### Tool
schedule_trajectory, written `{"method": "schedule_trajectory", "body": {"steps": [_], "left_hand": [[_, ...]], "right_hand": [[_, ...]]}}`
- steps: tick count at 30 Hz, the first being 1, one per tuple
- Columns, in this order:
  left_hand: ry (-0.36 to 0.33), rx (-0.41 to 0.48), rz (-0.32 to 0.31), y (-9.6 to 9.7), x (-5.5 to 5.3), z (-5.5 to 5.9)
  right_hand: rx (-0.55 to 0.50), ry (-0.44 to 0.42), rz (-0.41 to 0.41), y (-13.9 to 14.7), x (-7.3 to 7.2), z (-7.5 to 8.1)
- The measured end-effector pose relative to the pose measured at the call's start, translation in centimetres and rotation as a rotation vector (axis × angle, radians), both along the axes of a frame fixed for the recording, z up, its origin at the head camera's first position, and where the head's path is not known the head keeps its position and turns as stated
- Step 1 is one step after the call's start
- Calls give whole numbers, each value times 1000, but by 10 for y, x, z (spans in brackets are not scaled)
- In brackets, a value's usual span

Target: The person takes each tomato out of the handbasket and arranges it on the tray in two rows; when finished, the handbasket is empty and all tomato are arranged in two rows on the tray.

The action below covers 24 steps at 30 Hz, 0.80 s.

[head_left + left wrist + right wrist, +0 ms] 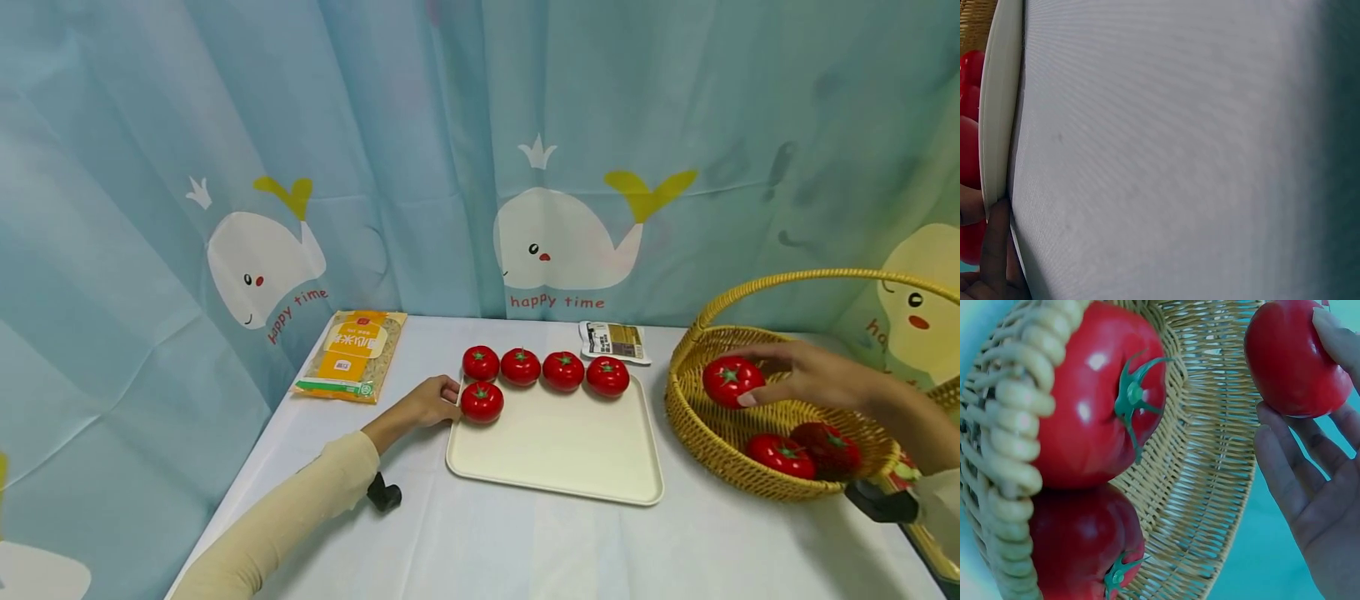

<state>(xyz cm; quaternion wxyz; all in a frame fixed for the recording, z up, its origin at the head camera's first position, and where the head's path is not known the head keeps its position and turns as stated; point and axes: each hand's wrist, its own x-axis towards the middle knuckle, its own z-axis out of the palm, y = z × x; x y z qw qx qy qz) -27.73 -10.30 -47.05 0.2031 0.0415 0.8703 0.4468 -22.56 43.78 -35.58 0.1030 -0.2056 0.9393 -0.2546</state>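
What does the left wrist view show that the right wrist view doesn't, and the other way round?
Left wrist only: the left hand at the rim of the pale tray, and red tomatoes on it.
Right wrist only: the right hand holding a tomato, and two tomatoes inside the woven basket.
Both: part of the basket.

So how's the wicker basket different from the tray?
The wicker basket is woven and golden-brown; the tray is smooth and cream. The basket is deep, the tray shallow. The basket has an arched handle; the tray shows none. Both hold red tomatoes.
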Motion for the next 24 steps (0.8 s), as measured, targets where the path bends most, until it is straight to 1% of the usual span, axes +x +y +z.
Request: {"method": "schedule_trajectory", "body": {"steps": [5, 10, 12, 18, 21, 24], "left_hand": [[7, 0, -4, -1, 0, 0], [13, -6, -11, -1, 0, 0], [12, -9, -10, -1, 0, 1], [11, -10, -18, -1, -1, 0], [18, -16, -20, -1, -1, -2], [22, -17, -20, -2, -2, -2]], "right_hand": [[-54, 53, 23, -3, 4, -1], [-122, 70, 43, -10, 10, -1], [-149, 74, 37, -14, 12, -1], [-169, 109, 4, -25, 18, -1], [-157, 100, -19, -30, 21, -1], [-159, 88, -23, -36, 24, -1]]}}
